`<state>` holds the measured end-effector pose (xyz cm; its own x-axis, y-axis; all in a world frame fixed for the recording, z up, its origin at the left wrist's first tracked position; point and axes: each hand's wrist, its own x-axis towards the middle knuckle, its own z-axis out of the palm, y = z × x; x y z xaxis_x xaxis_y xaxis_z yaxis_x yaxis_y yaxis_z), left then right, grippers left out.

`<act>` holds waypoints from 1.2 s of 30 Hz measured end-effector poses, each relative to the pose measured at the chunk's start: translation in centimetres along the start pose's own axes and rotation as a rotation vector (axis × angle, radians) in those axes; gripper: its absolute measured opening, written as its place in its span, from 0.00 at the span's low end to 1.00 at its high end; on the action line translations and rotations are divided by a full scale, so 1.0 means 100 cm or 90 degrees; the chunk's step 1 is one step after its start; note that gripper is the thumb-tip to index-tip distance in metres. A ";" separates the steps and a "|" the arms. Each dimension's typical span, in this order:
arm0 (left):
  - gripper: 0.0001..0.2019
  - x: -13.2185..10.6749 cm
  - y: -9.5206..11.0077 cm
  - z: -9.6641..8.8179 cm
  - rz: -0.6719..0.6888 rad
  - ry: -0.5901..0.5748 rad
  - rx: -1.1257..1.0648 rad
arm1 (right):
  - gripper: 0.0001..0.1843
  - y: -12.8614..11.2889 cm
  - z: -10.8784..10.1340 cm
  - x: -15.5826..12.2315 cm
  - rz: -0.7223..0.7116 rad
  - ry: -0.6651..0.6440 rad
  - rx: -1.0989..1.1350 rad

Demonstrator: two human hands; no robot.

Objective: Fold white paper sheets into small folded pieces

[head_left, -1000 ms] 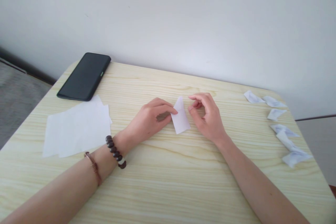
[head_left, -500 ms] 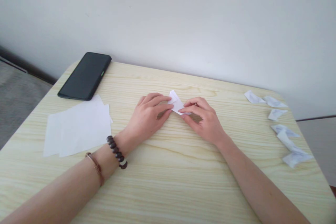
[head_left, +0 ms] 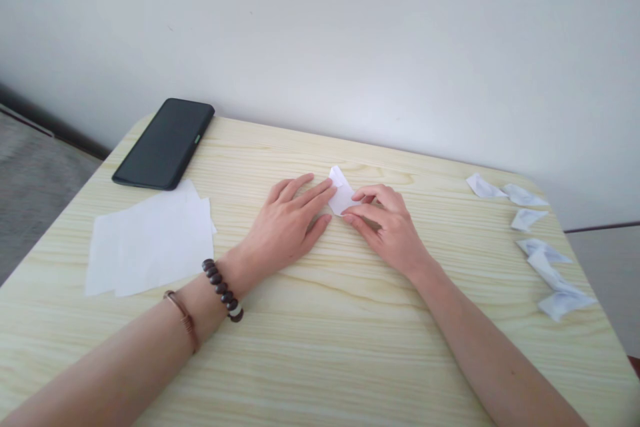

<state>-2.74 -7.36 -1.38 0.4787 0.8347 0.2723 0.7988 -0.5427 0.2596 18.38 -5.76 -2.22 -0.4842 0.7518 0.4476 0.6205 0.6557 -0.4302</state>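
Observation:
A small folded piece of white paper (head_left: 342,195) lies at the middle of the table between my hands. My left hand (head_left: 295,217) rests flat with its fingers stretched out, the fingertips touching the paper's left edge and the thumb apart from it. On the other side, my right hand (head_left: 383,217) pinches the paper's lower right part between thumb and fingers. That corner is partly hidden behind the right fingers. A dark beaded bracelet (head_left: 220,289) and a copper-coloured bangle (head_left: 183,320) are on my left wrist and forearm.
A black phone (head_left: 165,143) lies at the table's back left. Below it are overlapping white paper sheets (head_left: 150,247). Several folded paper pieces (head_left: 530,219) line the right side of the wood-grain table (head_left: 320,353). A white wall (head_left: 350,47) stands behind.
My left fingers have opened from their grip and now lie flatter, with the thumb off the paper. The folded paper has shifted slightly and shows more. My right hand keeps its pinch.

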 end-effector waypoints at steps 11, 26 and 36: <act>0.10 0.001 -0.001 0.002 0.141 0.090 -0.059 | 0.07 -0.002 -0.003 0.003 0.056 0.014 0.115; 0.07 0.000 0.001 0.004 0.055 0.120 -0.110 | 0.07 -0.001 0.001 0.003 0.105 0.006 0.066; 0.06 -0.001 0.001 0.002 0.060 0.132 -0.108 | 0.09 0.000 0.003 0.003 0.127 -0.009 0.034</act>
<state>-2.58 -7.48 -1.59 0.4493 0.7527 0.4812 0.6732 -0.6394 0.3715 18.09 -5.47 -2.29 -0.3637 0.8680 0.3382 0.6719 0.4959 -0.5502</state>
